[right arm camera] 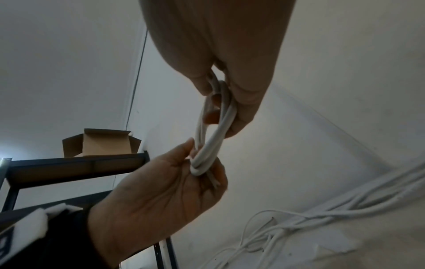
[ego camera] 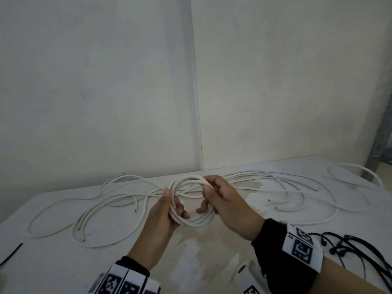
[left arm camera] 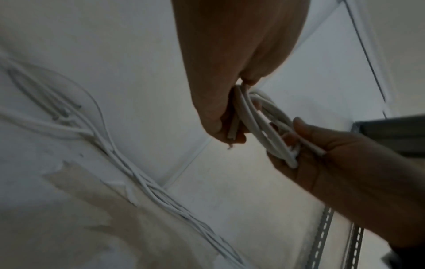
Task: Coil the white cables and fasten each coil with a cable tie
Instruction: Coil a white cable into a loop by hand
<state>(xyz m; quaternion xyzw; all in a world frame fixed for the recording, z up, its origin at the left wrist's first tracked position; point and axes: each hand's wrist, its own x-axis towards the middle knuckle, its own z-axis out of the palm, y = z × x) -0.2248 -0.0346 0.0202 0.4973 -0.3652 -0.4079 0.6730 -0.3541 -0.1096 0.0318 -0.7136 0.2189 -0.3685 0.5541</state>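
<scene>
A small coil of white cable (ego camera: 191, 221) hangs in the air above the white table (ego camera: 53, 262), held between both hands. My left hand (ego camera: 167, 213) grips its left side, thumb on top and fingers curled under. My right hand (ego camera: 212, 194) grips the right side with fingers curled round the loops. In the left wrist view the coil (left arm camera: 264, 123) runs from my left hand (left arm camera: 220, 116) to my right hand (left arm camera: 322, 151), with a cut cable end sticking out below the left fingers. The right wrist view shows the coil (right arm camera: 214, 138) between both hands too.
Several loose white cables (ego camera: 265, 179) sprawl across the back of the table, left and right. Black cable ties (ego camera: 350, 247) lie at the front right, and one black tie (ego camera: 12, 253) at the front left. A metal shelf (right arm camera: 76, 163) carries a cardboard box (right arm camera: 101, 143).
</scene>
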